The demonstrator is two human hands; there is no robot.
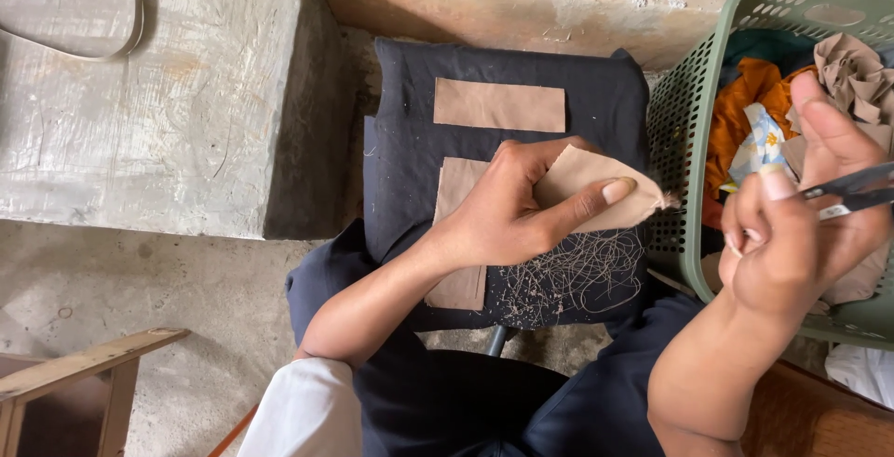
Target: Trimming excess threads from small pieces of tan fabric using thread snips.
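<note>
Here, over the black cushion (507,154), the left hand (507,210) is pinching a tan fabric piece (596,187), the right hand (801,206) is gripping scissors (852,192), while two pieces (498,105) and loose threads (568,275) are lying trimmed there.

The scissors (852,192) and green basket (689,131) run off frame.

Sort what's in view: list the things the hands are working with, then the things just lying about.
In hand:
left hand pinching a tan fabric piece
right hand holding small scissors
thread trimmings on the black cloth
two flat tan pieces

Lying about:
green laundry basket of mixed fabric
concrete block
wooden frame
</note>
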